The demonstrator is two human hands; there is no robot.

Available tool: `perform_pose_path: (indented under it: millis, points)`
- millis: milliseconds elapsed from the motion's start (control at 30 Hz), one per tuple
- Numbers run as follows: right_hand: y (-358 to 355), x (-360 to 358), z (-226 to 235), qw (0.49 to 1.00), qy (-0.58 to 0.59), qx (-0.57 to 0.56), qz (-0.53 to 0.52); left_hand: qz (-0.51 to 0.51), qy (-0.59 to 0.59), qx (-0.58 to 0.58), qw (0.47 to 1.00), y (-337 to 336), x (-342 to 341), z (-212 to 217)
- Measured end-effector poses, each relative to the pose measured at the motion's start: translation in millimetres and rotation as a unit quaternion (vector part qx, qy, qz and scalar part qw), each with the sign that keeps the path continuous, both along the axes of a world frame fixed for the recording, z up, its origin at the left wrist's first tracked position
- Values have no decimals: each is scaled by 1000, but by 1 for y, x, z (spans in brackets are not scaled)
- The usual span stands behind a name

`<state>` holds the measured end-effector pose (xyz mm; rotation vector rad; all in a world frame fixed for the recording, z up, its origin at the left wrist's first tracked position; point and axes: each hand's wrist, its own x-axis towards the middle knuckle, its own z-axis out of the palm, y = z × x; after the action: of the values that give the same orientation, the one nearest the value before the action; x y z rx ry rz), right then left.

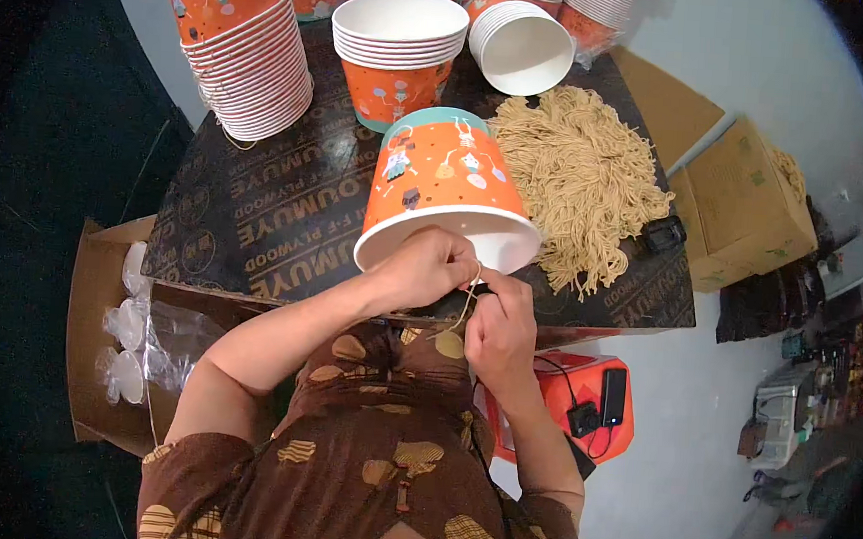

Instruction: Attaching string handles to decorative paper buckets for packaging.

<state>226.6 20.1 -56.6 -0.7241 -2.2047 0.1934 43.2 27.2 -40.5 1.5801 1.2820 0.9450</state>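
Observation:
An orange paper bucket [436, 196] with a teal base band and cartoon figures lies tilted on the table, its white mouth facing me. At the front of its mouth, my left hand [427, 269] is closed, fingertips pinching a thin beige cord [472, 290]. Close against it, my right hand [502, 328] is also closed on the cord, which loops between the fingers and hangs below them. Whether the cord passes through the bucket's wall is hidden by my hands. A heap of similar beige cords [581, 175] lies just right of the bucket.
Behind stand a short stack of buckets [397, 70], a tall leaning stack [251, 71] and a bucket group on its side [524, 53]. A black object [663, 232] sits at the dark table's [307, 198] right edge. Cardboard boxes [746, 215] and a red stool [579, 447] flank it.

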Motion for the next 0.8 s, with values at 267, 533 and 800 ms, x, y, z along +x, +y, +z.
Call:
perform_pose_path:
  millis: [267, 533, 800]
  points:
    - [-2, -6, 3, 1000, 3, 28, 6, 73, 59, -39, 995, -13, 2, 10]
    - [-11, -13, 8, 993, -44, -29, -104, 100, 21, -11, 995, -13, 7, 14]
    - [1, 0, 19, 925, 174, -329, -71, 66, 13, -19, 998, -20, 1, 11]
